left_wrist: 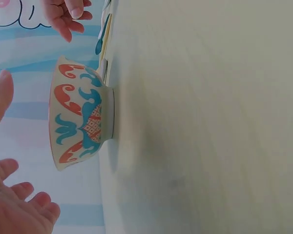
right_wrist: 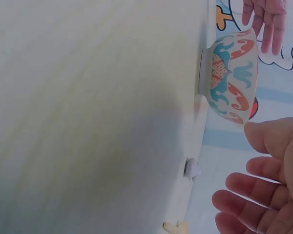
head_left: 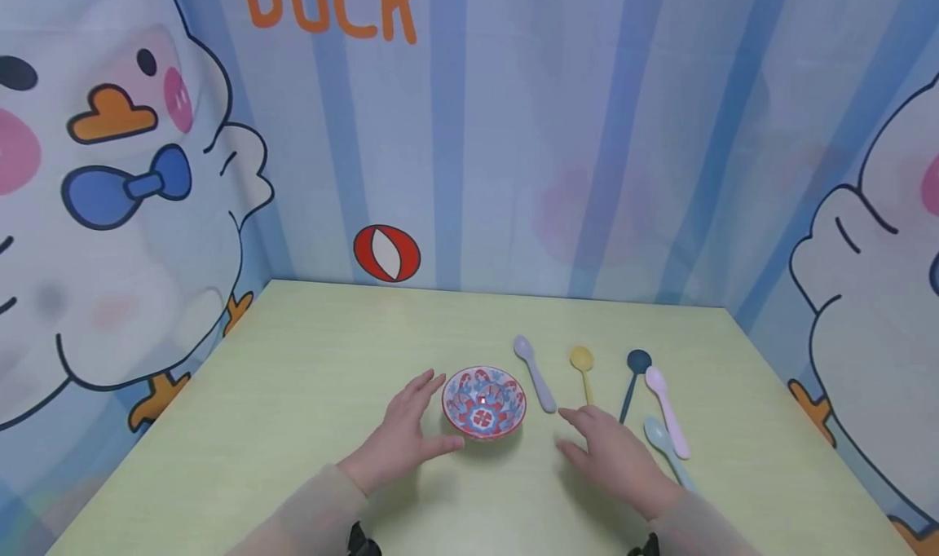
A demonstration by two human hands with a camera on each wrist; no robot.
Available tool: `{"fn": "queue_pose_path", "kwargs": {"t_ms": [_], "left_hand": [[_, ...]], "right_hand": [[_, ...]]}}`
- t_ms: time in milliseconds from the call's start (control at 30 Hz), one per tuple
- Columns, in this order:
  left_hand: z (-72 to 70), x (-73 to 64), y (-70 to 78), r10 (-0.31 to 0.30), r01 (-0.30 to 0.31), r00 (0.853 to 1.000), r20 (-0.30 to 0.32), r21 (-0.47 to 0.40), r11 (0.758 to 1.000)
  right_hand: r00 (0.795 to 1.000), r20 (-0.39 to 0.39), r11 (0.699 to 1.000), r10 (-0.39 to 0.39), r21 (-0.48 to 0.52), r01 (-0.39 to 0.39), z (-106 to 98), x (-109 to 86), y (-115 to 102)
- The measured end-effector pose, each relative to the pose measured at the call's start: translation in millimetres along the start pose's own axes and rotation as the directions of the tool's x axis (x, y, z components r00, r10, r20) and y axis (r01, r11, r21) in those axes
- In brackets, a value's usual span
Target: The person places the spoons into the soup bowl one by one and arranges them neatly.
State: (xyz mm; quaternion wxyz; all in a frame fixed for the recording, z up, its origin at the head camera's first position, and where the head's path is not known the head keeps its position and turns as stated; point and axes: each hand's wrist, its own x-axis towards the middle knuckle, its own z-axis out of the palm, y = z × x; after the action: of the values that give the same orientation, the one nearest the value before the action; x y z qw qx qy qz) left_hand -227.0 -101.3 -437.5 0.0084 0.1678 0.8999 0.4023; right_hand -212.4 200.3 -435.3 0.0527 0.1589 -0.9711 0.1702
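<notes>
A red, blue and white patterned bowl (head_left: pixel 483 403) stands upright on the table. To its left is my left hand (head_left: pixel 402 430), fingers spread and thumb near the rim; in the left wrist view a gap shows between this hand (left_wrist: pixel 19 200) and the bowl (left_wrist: pixel 80 114). My right hand (head_left: pixel 618 456) hovers over the table right of the bowl, fingers loosely extended and holding nothing. Its fingertips are near the handle end of a lavender spoon (head_left: pixel 535 374). Beyond it lies a yellow spoon (head_left: pixel 583 362), its handle partly hidden by the hand.
A dark teal spoon (head_left: pixel 638 362), a pink spoon (head_left: pixel 667 413) and a light blue spoon (head_left: pixel 663 442) lie at the right. The pale green table (head_left: pixel 330 336) meets a striped blue curtain (head_left: pixel 506 132) with cartoon ducks at the back and sides.
</notes>
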Motion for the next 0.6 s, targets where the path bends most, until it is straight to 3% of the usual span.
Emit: {"fn": "queue_pose_path", "kwargs": {"t_ms": [267,600], "left_hand": [[10.4,11.4,-6.8,-0.102,0.102,0.995,-0.004,-0.074,0.992],[19.8,21.3,-18.0,-0.130,0.143,0.989,0.073,-0.230,0.963]], "right_hand": [[0.992,0.018,0.990,0.123,0.069,-0.124,6,14.2,7],[0.979,0.015,0.970,0.203,0.137,-0.203,12,33.8,7]]}}
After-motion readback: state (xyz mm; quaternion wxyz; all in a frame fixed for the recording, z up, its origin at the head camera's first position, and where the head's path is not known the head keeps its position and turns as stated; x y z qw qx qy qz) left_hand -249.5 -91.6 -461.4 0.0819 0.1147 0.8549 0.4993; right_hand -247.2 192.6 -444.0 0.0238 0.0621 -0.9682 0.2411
